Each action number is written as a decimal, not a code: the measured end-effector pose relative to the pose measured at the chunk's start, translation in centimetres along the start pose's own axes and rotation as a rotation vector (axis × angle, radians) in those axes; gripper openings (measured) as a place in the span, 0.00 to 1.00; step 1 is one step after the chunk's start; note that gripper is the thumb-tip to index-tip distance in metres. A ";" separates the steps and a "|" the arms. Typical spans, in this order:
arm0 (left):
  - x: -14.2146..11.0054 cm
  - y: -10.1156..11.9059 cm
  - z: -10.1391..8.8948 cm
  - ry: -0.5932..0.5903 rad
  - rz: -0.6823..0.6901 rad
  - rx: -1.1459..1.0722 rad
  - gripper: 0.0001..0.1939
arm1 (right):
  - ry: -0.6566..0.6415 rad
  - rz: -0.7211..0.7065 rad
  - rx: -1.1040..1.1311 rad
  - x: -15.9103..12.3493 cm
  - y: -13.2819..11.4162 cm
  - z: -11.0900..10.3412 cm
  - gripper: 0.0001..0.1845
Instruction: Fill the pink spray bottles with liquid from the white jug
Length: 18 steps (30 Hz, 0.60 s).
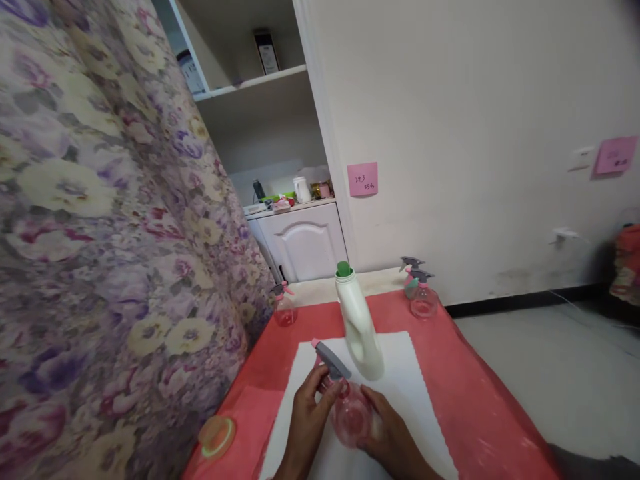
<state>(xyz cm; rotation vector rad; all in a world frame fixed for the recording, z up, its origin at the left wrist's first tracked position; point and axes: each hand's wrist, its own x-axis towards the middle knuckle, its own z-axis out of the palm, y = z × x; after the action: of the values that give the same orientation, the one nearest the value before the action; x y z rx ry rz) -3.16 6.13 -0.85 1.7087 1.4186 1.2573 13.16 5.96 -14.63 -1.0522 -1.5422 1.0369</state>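
Above a white sheet [425,427], both hands are on one clear pink spray bottle [351,420]. My left hand [311,417] is closed round its neck, at the collar of the grey-and-pink spray head [331,359]. My right hand [393,427] wraps the right side of the round bottle body. Whether the spray head is fully seated on the neck is hidden by my left fingers. Just beyond stands a tall pale green jug [357,327], uncapped, with something green [343,269] in its mouth.
More spray bottles stand at the red table's far corners: one [285,310] on the left, another [423,303] on the right with one behind it. A round orange-and-green lid-like object [217,437] lies front left. A floral curtain [150,267] borders the left side; a wall rises behind.
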 end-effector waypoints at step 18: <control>-1.1 -3.6 1.4 0.018 -0.063 -0.041 0.14 | 0.004 0.018 0.034 -0.3 -1.1 -0.2 0.39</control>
<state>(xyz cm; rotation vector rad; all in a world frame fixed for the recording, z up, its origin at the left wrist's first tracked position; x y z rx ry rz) -3.35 6.20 -4.91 1.6170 1.4358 1.2619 13.23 5.41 -13.67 -1.0463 -1.5093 1.0689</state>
